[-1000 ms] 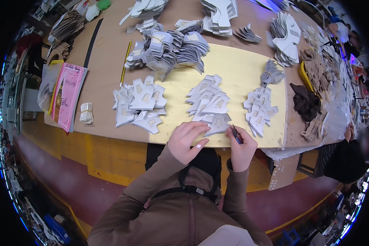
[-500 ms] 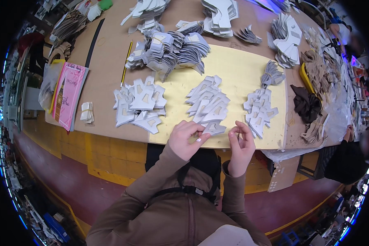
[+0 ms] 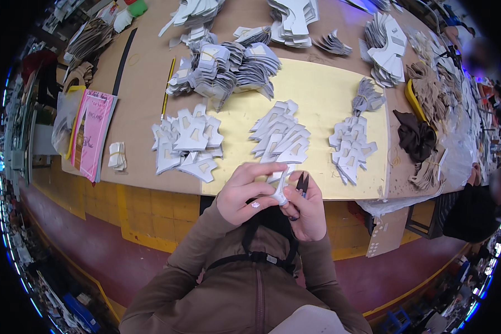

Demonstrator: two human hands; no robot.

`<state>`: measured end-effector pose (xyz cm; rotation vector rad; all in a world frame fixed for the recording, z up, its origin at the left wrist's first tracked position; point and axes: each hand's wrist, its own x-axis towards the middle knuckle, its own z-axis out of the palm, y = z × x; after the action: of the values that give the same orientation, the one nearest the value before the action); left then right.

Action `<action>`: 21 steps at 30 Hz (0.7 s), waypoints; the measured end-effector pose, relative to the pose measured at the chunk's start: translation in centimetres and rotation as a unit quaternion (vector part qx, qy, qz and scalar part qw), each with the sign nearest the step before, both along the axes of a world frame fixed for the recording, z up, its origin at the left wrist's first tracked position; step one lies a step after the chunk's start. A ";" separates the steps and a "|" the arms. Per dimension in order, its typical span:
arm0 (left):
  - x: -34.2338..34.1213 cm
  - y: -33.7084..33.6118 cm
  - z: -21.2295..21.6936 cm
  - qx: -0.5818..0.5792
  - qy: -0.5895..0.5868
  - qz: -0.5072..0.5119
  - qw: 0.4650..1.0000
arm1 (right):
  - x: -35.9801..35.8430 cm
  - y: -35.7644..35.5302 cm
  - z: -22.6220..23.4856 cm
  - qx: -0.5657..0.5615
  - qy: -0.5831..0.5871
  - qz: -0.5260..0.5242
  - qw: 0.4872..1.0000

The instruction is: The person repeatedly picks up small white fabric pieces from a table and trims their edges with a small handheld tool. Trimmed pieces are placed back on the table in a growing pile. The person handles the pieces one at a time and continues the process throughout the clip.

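My left hand (image 3: 236, 196) is closed on a white cut-out piece (image 3: 281, 191) at the table's near edge, holding it bent and edge-on. My right hand (image 3: 312, 216) grips small dark-bladed thread snips (image 3: 302, 182), blades pointing up and away from me, while its thumb and fingertips touch the piece's right side. Just beyond my hands lies a fanned row of similar white pieces (image 3: 281, 133) with cream patches. Another heap of them (image 3: 188, 142) is to the left, and a third group (image 3: 352, 147) to the right.
A yellow sheet (image 3: 317, 89) covers the table's middle. Banded grey-white bundles (image 3: 222, 69) and a yellow pencil (image 3: 168, 89) lie farther back. A pink booklet (image 3: 94, 133) is at the left, near a small banded white stack (image 3: 117, 156). Dark cloth (image 3: 414, 136) lies at the right.
The piece has come up off the row and is now bent between both hands. My right hand has moved left to meet it, and the snips now show in it.
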<state>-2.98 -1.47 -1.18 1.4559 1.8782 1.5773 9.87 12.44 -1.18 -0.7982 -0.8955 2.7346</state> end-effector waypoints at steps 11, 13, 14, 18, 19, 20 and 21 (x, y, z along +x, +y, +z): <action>0.3 -0.4 -0.5 -0.024 -0.046 0.043 0.998 | 0.3 -0.8 2.2 0.649 -0.006 -0.022 0.760; 0.5 -0.3 -0.3 -0.032 -0.039 0.035 0.998 | 0.3 -0.9 2.2 0.661 -0.009 -0.032 0.750; 0.5 -0.2 -0.2 -0.031 -0.030 0.027 0.999 | 0.3 -0.7 2.2 0.658 -0.026 -0.024 0.753; 0.6 -0.1 0.1 -0.041 -0.051 -0.018 0.998 | 0.3 -0.4 2.2 0.603 -0.040 -0.016 0.797; 0.6 -0.1 0.2 -0.045 -0.075 -0.035 0.996 | 0.3 -0.3 2.2 0.587 -0.048 -0.011 0.808; 0.7 -0.2 0.2 -0.053 -0.095 -0.036 0.993 | 0.1 -0.3 2.3 0.587 -0.038 -0.021 0.809; 0.6 -0.2 0.2 -0.061 -0.120 -0.040 0.990 | 0.0 -0.2 2.3 0.590 -0.036 -0.021 0.806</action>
<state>-2.37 -1.71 -0.97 1.2151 1.7234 1.4988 9.87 12.19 1.08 -0.5740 -2.1394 1.5097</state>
